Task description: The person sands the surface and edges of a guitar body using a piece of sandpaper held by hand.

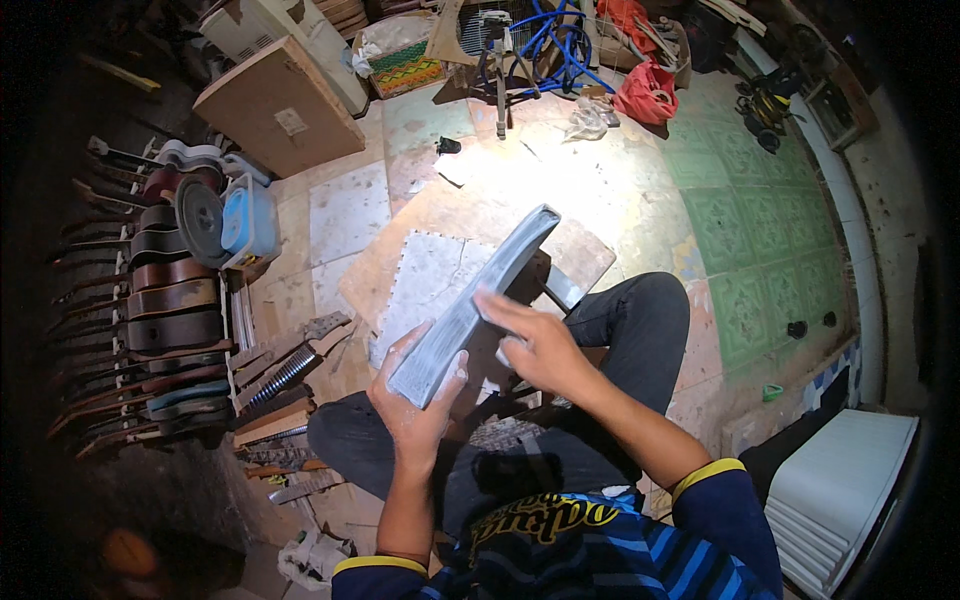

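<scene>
Matt grey wooden piece [480,300], dusty and rough, over a worn plywood board [440,215].

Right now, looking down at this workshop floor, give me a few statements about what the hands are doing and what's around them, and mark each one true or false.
1. The left hand grips the near end of the long grey piece. True.
2. The right hand is off the grey piece, resting on the knee. False: its fingers lie on the piece.
3. A row of guitar bodies is stacked at the person's left. True.
4. The red bag lies by the person's feet. False: it lies far ahead, near the blue hose.
</scene>
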Motion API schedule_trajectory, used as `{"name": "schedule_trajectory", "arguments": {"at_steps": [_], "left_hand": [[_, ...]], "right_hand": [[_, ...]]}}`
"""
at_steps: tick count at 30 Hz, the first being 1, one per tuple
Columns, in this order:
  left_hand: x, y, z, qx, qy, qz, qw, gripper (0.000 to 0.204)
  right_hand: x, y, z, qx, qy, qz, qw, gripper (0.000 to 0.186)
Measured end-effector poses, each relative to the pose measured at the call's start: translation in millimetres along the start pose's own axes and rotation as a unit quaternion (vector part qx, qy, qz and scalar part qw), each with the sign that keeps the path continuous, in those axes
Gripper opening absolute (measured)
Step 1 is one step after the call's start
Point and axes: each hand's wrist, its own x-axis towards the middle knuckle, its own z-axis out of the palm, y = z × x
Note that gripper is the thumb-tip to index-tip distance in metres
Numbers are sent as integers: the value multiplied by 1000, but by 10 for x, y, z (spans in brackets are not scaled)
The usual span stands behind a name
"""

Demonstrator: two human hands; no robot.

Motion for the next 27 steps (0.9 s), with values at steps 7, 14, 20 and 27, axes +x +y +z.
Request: {"name": "schedule_trajectory", "arguments": {"at_steps": [7, 14, 20, 27], "left_hand": [[15, 26, 1, -11, 2, -30, 999, 55], [16, 1, -16, -32, 8, -23, 999, 55], [21, 1, -49, -21, 5, -21, 1000, 55], [-4, -5, -53, -10, -1, -9, 1000, 53]], "right_hand": [[82, -9, -111, -117, 3, 28, 993, 67], [113, -15, -138, -121, 5, 31, 992, 65], [117, 109, -142, -17, -13, -47, 999, 64], [89, 101, -145, 0, -31, -13, 999, 61]]}}
